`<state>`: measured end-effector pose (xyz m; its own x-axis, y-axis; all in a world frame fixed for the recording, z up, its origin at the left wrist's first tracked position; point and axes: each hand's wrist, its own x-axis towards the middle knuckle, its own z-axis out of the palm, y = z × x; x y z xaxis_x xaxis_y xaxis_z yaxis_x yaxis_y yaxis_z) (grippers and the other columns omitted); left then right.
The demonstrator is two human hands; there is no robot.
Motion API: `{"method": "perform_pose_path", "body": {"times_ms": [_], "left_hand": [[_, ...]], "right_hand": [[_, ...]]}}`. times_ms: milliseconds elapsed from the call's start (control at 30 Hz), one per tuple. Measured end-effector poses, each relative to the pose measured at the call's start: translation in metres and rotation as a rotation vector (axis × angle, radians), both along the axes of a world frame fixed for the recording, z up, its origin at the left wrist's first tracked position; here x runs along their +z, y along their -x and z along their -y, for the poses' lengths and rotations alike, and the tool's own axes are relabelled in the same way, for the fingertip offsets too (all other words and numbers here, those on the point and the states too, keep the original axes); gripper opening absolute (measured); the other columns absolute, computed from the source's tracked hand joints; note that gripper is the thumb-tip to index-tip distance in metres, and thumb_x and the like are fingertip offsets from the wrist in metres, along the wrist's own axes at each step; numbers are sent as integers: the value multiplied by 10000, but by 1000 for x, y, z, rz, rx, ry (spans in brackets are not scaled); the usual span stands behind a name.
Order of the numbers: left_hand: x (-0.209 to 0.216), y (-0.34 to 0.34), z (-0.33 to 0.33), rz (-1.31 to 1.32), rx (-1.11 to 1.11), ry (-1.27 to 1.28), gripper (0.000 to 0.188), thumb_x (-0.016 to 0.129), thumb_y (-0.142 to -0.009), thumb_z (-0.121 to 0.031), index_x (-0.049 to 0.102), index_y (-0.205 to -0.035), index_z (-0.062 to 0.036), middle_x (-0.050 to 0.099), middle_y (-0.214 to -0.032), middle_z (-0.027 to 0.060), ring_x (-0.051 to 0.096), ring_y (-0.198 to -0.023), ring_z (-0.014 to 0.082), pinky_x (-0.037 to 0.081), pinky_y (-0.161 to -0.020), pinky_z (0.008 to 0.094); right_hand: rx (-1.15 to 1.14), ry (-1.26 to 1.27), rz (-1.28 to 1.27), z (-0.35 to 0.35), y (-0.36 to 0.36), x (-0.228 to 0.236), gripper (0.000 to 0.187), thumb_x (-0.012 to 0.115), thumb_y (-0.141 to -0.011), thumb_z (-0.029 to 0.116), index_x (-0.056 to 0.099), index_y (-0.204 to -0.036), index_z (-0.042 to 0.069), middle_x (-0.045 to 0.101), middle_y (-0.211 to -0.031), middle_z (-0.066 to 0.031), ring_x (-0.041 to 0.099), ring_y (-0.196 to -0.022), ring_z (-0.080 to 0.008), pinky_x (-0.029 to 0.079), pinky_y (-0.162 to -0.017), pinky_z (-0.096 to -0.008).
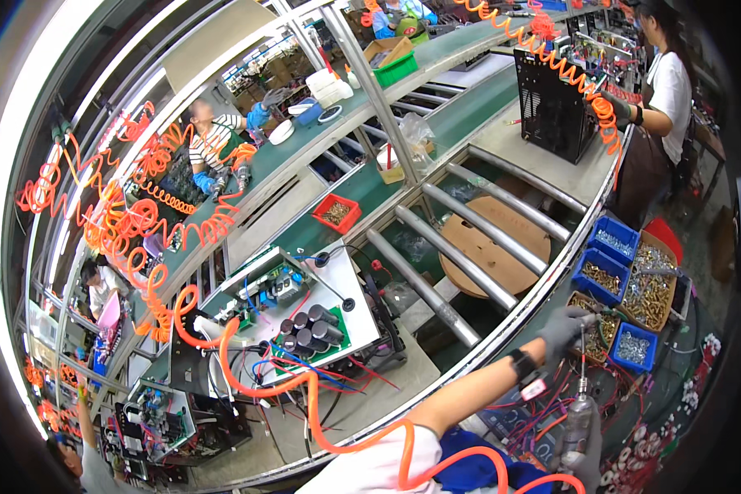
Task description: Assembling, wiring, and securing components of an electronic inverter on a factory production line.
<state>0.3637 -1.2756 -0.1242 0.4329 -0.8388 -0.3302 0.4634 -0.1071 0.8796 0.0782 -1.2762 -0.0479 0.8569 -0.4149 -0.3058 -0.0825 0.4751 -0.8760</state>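
Grey-gloved, my left hand (pixel 563 328) reaches over the screw containers at the right, fingers drawn together close to the bit tip. Anything held in them is too small to make out. At the lower right, my gloved right hand (pixel 587 466) is wrapped round an air screwdriver (pixel 578 418), its bit pointing up toward my left hand. A cardboard tray (pixel 608 331) of screws lies beside and partly behind my left fingers. Around it stand a blue bin of silvery screws (pixel 633 347), a blue bin of brass-coloured screws (pixel 601 277) and another blue bin (pixel 615 239).
An open chassis with a circuit board (pixel 325 317) and loose wires sits on the line at centre left. An orange coiled air hose (pixel 313 403) crosses before me. Metal rollers (pixel 461 251) lie between it and a black metal case (pixel 552 107), where a co-worker (pixel 667 99) stands.
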Motion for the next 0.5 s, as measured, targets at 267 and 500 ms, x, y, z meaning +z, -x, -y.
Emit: {"method": "perform_pose_path", "body": {"times_ms": [267,500], "left_hand": [[110,-6,-177,-206,146,419,428,645,-987,-239,555,-1322,10,663,-1088,67,646,-926,129,547,-750,251],[172,-2,-326,150,512,212,372,628,-983,-171,573,-1271,57,681,-1058,136,669,-910,165,562,-781,279]], "right_hand": [[159,458,-158,-80,-18,41,928,678,-729,20,299,-1564,166,601,-1026,-110,613,-662,-154,512,-539,-283],[698,53,103,-123,-81,76,1112,851,-672,38,194,-1568,89,551,-1130,-74,550,-814,-132,492,-706,-295]]}}
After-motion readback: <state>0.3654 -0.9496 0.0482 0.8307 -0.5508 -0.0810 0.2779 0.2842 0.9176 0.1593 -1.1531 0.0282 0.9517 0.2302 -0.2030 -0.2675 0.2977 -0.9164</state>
